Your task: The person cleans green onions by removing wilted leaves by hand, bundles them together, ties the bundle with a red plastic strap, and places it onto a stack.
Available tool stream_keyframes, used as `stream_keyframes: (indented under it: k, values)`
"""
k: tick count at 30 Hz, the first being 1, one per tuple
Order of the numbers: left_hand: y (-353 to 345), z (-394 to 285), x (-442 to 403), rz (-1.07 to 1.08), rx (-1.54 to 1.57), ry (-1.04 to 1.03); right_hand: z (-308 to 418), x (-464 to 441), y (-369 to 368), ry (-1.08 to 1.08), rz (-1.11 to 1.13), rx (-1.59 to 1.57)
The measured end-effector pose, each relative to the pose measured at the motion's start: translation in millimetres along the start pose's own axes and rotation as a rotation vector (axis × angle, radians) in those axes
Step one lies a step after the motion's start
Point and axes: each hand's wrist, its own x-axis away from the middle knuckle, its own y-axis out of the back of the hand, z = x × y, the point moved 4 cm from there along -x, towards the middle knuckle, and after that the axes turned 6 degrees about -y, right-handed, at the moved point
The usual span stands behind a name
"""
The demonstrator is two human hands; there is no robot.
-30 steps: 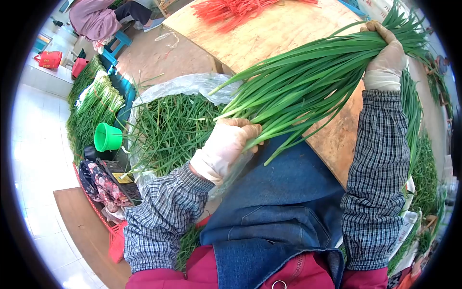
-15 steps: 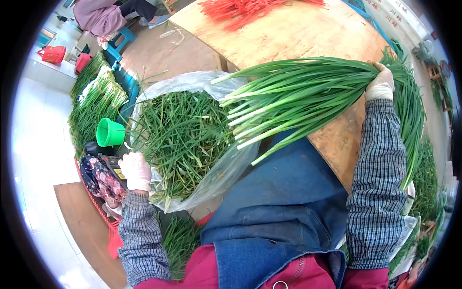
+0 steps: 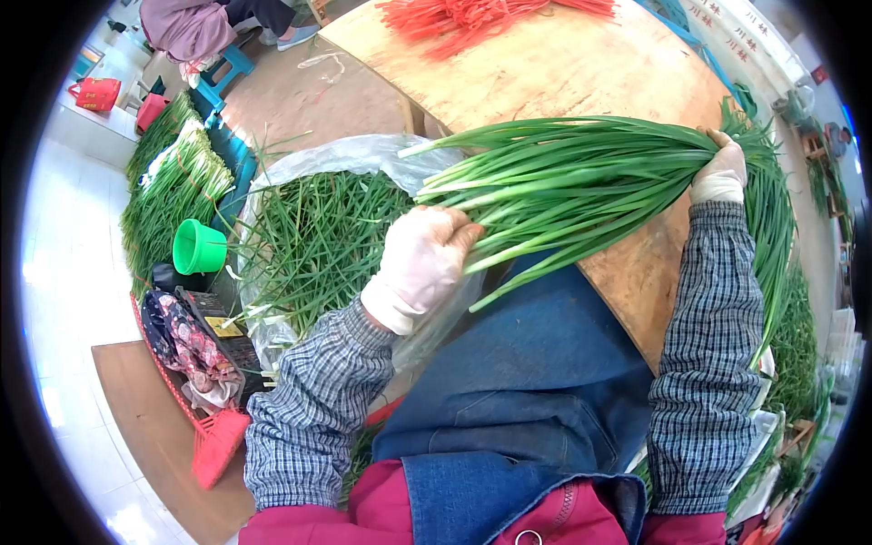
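A bunch of garlic chives point(image 3: 581, 173), long green leaves with pale stem ends, is stretched across the space above my lap. My right hand point(image 3: 722, 171), in a thin whitish glove with the fingertips bare, is closed around the leafy end at the right. At the left, my gloved left hand point(image 3: 422, 259) pinches at the pale stem ends, its thumb and forefinger together. Exactly how many stems it grips is hidden. Beneath that hand is a clear plastic bag point(image 3: 359, 154) filled with loose chive leaves and trimmings point(image 3: 318, 236).
A wooden table point(image 3: 581, 73) carries red plastic strips point(image 3: 463, 23). To the left are a green bucket point(image 3: 198, 247), tied chive bundles point(image 3: 182, 173) and a red plastic basket point(image 3: 218, 445). More chives point(image 3: 770, 209) lie on the right. Another person point(image 3: 191, 32) sits at the upper left.
My left hand has moved right and up, from beside the bag's left edge to the stem ends of the bunch. My right hand keeps its hold in nearly the same place.
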Motion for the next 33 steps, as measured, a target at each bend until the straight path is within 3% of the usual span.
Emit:
stream_keyframes:
  k: [2,4,5,9,12,16,17,18,20,22,26,30,33]
  values:
    - [11,-4,-3,-0.166,-0.13,-0.145,0,1,-1,-0.014,0.006,-0.02]
    - [21,-11,-8,-0.135,-0.044,-0.016,-1,-4,1,-0.003,0.02,-0.009]
    - [24,-13,-9,-0.179,-0.119,-0.121,-2,-5,1,0.002,0.028,-0.004]
    - [31,-27,-15,-0.165,-0.285,-0.228,-2,-6,4,0.028,-0.055,0.029]
    - [32,-22,-13,-0.1,-0.153,-0.134,-6,-9,8,0.006,-0.115,0.038]
    - [57,10,16,-0.167,-0.28,-0.208,-15,-13,17,-0.043,-0.185,0.005]
    - [77,23,30,-0.21,-0.333,-0.137,-17,-15,21,-0.062,-0.197,0.002]
    - [99,38,46,-0.212,-0.567,-0.163,-19,-14,25,-0.081,-0.21,0.0]
    - [132,59,71,-0.057,-1.195,0.027,-20,-12,24,-0.056,-0.161,-0.003]
    - [134,58,87,-0.02,-1.424,-0.019,-20,-19,24,-0.065,-0.068,0.027]
    - [68,-14,50,-0.247,-0.529,-0.361,-19,-3,12,-0.055,-0.166,0.035]
    - [9,-22,0,0.053,-0.603,-0.171,-10,4,9,-0.002,-0.105,0.022]
    - [-1,-4,-9,-0.038,-0.012,0.021,-5,1,9,-0.001,-0.049,-0.005]
